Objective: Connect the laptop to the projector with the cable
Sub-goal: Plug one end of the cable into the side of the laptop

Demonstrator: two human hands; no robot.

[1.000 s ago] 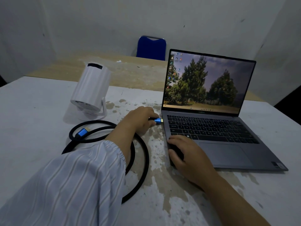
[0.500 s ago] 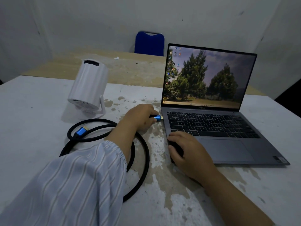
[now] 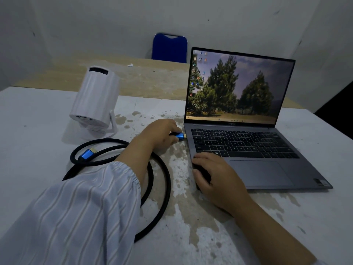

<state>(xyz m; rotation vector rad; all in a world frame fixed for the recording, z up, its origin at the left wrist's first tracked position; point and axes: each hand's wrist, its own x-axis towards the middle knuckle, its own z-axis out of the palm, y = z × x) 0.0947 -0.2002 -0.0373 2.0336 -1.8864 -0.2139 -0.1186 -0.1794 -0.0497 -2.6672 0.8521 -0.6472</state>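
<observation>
An open grey laptop point(image 3: 261, 169) stands at the right, its screen lit with trees. My left hand point(image 3: 160, 132) pinches the cable's blue plug point(image 3: 179, 136), whose gold tip sits right at the laptop's left edge; I cannot tell whether it is seated in the port. My right hand point(image 3: 217, 178) presses down on the laptop's front left corner, fingers curled over its edge. The black braided cable point(image 3: 162, 190) loops on the table under my left arm. Its other blue plug point(image 3: 87, 154) lies loose in front of the white cylindrical projector point(image 3: 95, 98).
The white table point(image 3: 38, 121) has worn patches where the paint has peeled, between the projector and laptop. A second wooden table stands behind it, with a blue chair point(image 3: 169, 47) against the grey wall.
The plug in my left hand has stayed at the laptop's left edge. My right hand stays on the front corner. The view has tilted down slightly.
</observation>
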